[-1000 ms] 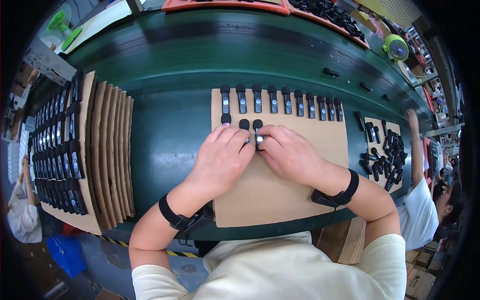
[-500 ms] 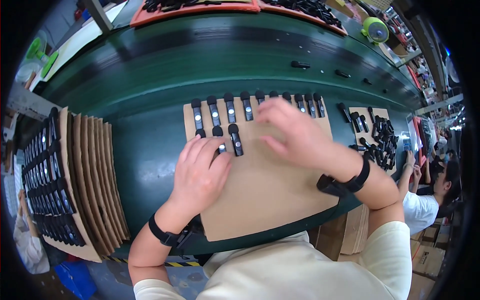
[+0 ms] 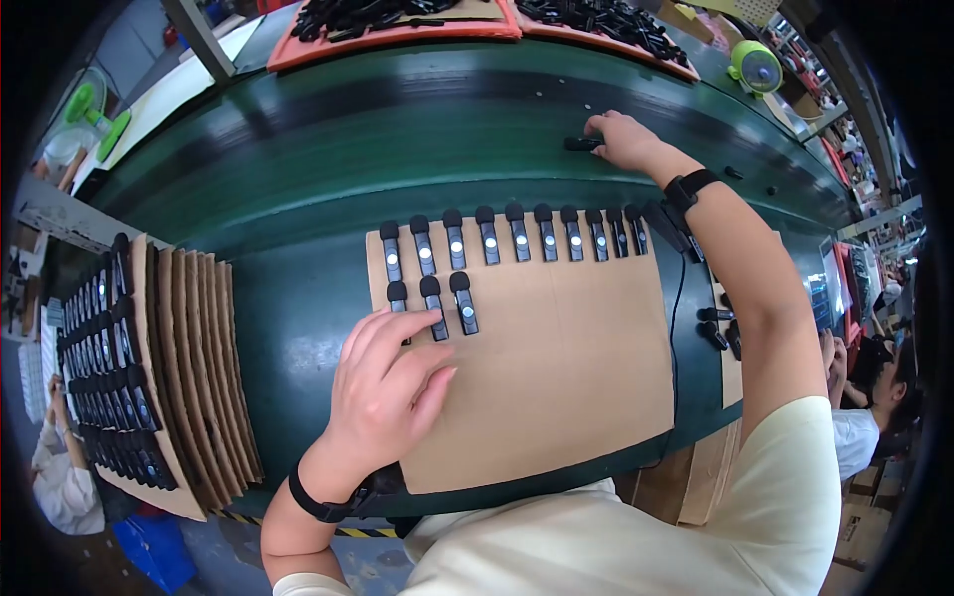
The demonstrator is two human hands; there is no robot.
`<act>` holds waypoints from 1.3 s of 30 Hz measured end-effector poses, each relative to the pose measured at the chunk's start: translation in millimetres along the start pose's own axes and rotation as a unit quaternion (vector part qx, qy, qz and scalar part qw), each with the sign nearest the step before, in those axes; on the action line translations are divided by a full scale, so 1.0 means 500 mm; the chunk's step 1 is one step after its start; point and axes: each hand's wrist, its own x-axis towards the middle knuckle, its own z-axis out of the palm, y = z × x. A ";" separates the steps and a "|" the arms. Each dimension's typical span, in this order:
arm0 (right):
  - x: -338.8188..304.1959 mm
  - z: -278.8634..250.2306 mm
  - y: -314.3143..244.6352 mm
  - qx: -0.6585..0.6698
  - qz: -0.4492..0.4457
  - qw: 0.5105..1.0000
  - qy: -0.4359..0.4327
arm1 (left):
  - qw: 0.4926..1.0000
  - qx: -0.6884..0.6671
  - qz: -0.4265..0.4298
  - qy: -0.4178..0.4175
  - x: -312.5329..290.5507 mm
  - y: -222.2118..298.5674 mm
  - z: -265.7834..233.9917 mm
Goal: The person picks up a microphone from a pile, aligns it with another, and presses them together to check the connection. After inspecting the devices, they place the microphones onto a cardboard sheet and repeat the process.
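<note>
On a brown cardboard sheet (image 3: 556, 397) lie small black clip-on microphones with foam tips: a full row along the far edge, such as this microphone (image 3: 489, 234), and three in a second row at the left. My left hand (image 3: 388, 387) rests at the sheet's left side, fingers apart, its fingertips by the second row's middle microphone (image 3: 431, 303) and partly covering the leftmost one. My right hand (image 3: 626, 142) reaches over the green conveyor belt, its fingers closed at the right end of a loose microphone (image 3: 578, 144). The fingertips' exact grip is partly hidden.
Stacked cardboard sheets (image 3: 199, 368) stand at the left, the outermost covered with microphones. Orange trays (image 3: 397, 36) heaped with black parts line the far side. More loose microphones (image 3: 717, 315) lie at the right, partly behind my arm. Other people work at both sides.
My right hand has moved from above the cardboard sheet out to the belt and onto a loose microphone. My left hand stays near the second row, its fingers slightly more spread.
</note>
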 end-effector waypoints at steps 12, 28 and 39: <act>-0.223 -0.128 -0.236 0.404 -0.206 0.878 -0.155 | 0.996 -0.001 -0.074 0.043 0.084 0.055 -0.002; -0.053 0.102 0.192 0.078 0.071 0.970 0.220 | 0.937 -0.178 -0.275 0.121 -0.081 0.064 -0.055; -0.222 0.027 0.073 0.524 0.031 0.842 0.127 | 0.859 -0.336 -0.350 0.163 -0.121 0.085 -0.020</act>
